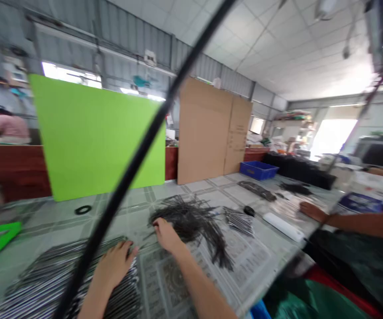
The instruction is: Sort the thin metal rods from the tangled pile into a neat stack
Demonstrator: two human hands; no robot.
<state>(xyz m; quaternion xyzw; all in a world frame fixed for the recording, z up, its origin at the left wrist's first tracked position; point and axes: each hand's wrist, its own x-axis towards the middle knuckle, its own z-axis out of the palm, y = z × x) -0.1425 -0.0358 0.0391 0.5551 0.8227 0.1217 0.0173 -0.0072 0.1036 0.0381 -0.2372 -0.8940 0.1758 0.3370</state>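
Note:
My left hand point(116, 263) lies palm down on a wide stack of thin dark rods point(45, 283) at the near left of the table, its fingers spread flat. My right hand point(166, 235) reaches forward to a loose tangled heap of dark thin strips point(194, 221) in the middle of the table, fingers curled at the heap's near edge; what they hold is hidden. A smaller neat bundle of rods point(239, 220) lies to the right of the heap. The picture is smeared by motion.
A thick black cable point(138, 159) crosses the view diagonally close to the camera. Another person's arm and hand point(314, 212) rest on the table at right beside a white roll point(282, 226). A green board point(94, 137), cardboard sheets point(211, 130), a blue bin point(258, 169) stand behind.

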